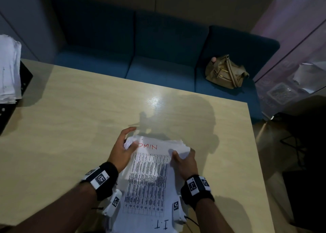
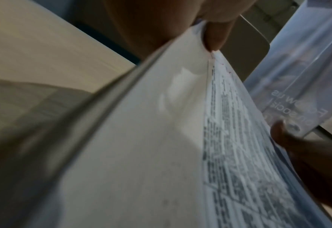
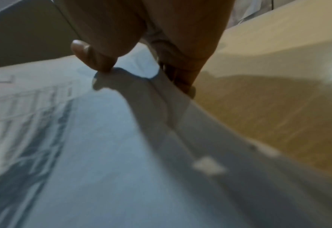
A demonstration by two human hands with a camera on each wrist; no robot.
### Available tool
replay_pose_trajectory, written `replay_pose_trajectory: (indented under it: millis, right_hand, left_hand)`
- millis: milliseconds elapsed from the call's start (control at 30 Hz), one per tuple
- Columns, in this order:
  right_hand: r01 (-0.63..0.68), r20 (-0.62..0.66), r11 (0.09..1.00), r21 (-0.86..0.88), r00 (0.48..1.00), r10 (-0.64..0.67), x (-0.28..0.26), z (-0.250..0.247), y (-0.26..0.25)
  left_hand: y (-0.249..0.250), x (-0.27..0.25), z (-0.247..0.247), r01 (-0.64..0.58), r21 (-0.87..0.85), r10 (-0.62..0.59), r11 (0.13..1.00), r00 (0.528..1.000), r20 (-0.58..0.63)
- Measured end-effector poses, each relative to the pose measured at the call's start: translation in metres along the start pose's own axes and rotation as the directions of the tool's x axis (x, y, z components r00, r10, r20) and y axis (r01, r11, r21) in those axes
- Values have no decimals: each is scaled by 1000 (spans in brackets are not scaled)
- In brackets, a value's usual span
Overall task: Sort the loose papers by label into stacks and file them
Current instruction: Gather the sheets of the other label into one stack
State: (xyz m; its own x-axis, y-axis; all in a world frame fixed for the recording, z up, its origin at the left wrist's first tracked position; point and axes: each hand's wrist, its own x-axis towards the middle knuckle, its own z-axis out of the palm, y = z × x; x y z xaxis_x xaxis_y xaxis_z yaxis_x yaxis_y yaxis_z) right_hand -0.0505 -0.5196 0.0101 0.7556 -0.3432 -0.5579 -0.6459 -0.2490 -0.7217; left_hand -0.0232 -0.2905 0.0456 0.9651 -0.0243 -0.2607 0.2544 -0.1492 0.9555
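Fingers of my left hand (image 1: 121,149) and right hand (image 1: 185,162) were curled round the paper stack's (image 1: 148,178) far corners, wrists low over the table (image 1: 70,109).

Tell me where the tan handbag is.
In the head view, the tan handbag sits on the blue sofa, beyond the table's far right corner.

Two hands appear, the left hand (image 1: 121,150) and the right hand (image 1: 185,162), each wearing one black wrist band, and together they hold one stack of papers (image 1: 148,178) over one tabletop (image 1: 70,109). The top sheet carries one printed table and two handwritten labels, one in red and one in black. A second stack of white papers (image 1: 8,68) lies at the far left on one black binder (image 1: 10,112), and one tan handbag (image 1: 225,72) sits on one blue sofa (image 1: 141,56).
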Motion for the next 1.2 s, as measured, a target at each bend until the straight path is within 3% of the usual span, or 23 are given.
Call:
replay_pose_trajectory:
  millis: [100, 267, 367, 467, 533, 633, 700, 767, 833, 933, 1000, 1033, 1067, 1133, 1200]
  right_hand:
    - [73, 22, 997, -34, 997, -72, -1, 3, -7]
    - [165, -13, 986, -12, 986, -165, 3, 7, -22]
    - [135, -41, 991, -7, 990, -135, 3, 4, -17]
    - [68, -38, 996, 57, 997, -66, -2, 5, -2]
    - [107, 12, 994, 17, 994, -108, -8, 9, 6]
    - [223, -45, 975, 2, 974, -222, -12, 6, -19]
    - [349, -154, 936, 47, 928, -338, -18, -4, -59]
    - [510, -237, 841, 179, 852, -467, -33, -20, -106]
    - [626, -249, 711, 320, 780, -574, -52, -32, -142]
    - [714, -273, 576, 398, 691, -669, -75, -36, -165]
    - [739, -300, 548, 391, 666, -683, -80, -30, -161]
    - [732, -311, 559, 391, 676, -668, -81, -25, -156]
    - [714, -304, 594, 370, 697, -649, -79, -21, -148]
    - [643, -265, 728, 237, 764, -589, -69, -11, -126]
    - [545, -223, 830, 118, 829, -513, -60, -6, -109]
  left_hand:
    - [-3, 1, 1, -23, 65, 15, 998, 994, 111]
    - [2, 10, -1, 43, 43, -52, 998, 972, 228]
    - [-5, 8, -3, 38, 82, -49, 996, 989, 141]
    - [-29, -3, -2, 176, 98, -187, 980, 975, 117]
    - [-44, -9, 3, 233, 182, -254, 955, 961, 106]
    - [-24, -7, 10, 162, 210, -162, 964, 987, -16]
    - [15, -5, 11, 12, 146, 0, 989, 997, -82]
    - [60, -2, 10, -123, -89, 113, 988, 987, -112]
    - [94, -4, 8, -215, -301, 183, 929, 975, -129]
    - [122, -22, 10, -322, -106, 291, 941, 927, -238]
    - [114, -26, 11, -334, -137, 295, 933, 924, -242]
    - [103, -23, 11, -293, -269, 252, 918, 952, -175]
    - [98, -23, 10, -199, -462, 216, 864, 976, -16]
    - [92, -28, 9, -123, -694, 265, 710, 959, 101]
    - [93, -35, 5, 132, -718, 63, 683, 969, 238]
